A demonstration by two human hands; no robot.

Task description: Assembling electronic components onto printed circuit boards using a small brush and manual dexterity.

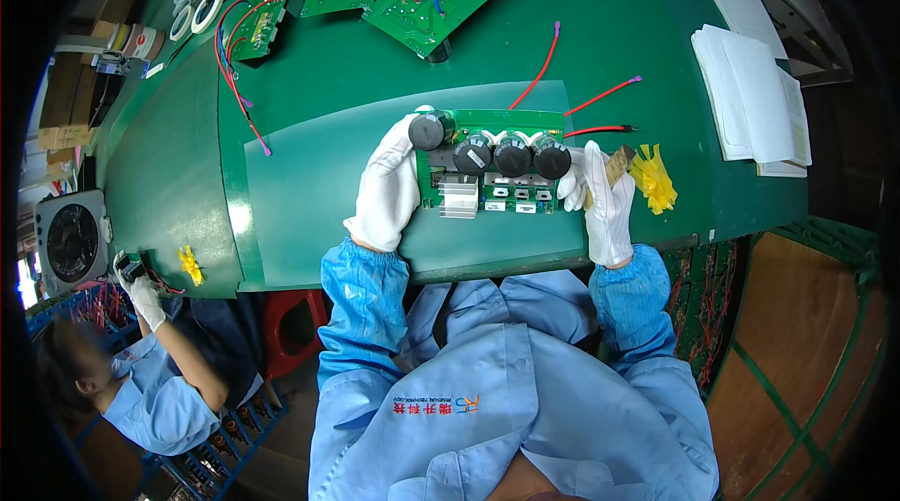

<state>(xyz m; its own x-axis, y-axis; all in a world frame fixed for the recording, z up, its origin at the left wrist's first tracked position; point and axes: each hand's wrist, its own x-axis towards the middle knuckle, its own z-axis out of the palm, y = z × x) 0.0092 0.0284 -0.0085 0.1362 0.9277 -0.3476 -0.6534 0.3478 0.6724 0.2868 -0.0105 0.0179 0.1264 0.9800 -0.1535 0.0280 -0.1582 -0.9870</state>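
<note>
Green bench (309,98), seen from above, w/ a pale translucent mat (319,192) under the work. Far left, off the bench edge: a small fan (72,240) and a co-worker's gloved hand (142,295) on some small part, well apart from the job.

Left hand (389,184), white glove, lay along the left end of the circuit board (492,164); fingers curled round that edge, just below the leftmost black capacitor (429,130). Board sat flat on the mat, centre of bench, close to the near edge, w/ three more capacitors (512,157) in a row and a finned heatsink (459,196) beside the left palm.

Right hand (600,196), also gloved, pressed against the board's right end; fingers closed on a small brown brush-like tool (616,164), exact kind not clear.

Risks, as judged:
- Board held by its ends only; uneven push could've tipped or slid it on the smooth mat twd the near edge.
- Red wires (600,93) trailed loose off the right side; could've snagged on the tool or glove and stressed the solder joints.
- Tall caps stood proud; a knock from the left thumb could've bent the leads.
- Yellow tape scraps (653,178) just right of the hand could've stuck to the glove and got onto the board.
- Paper stack (750,98) farther right, well apart, no real hazard.
</note>
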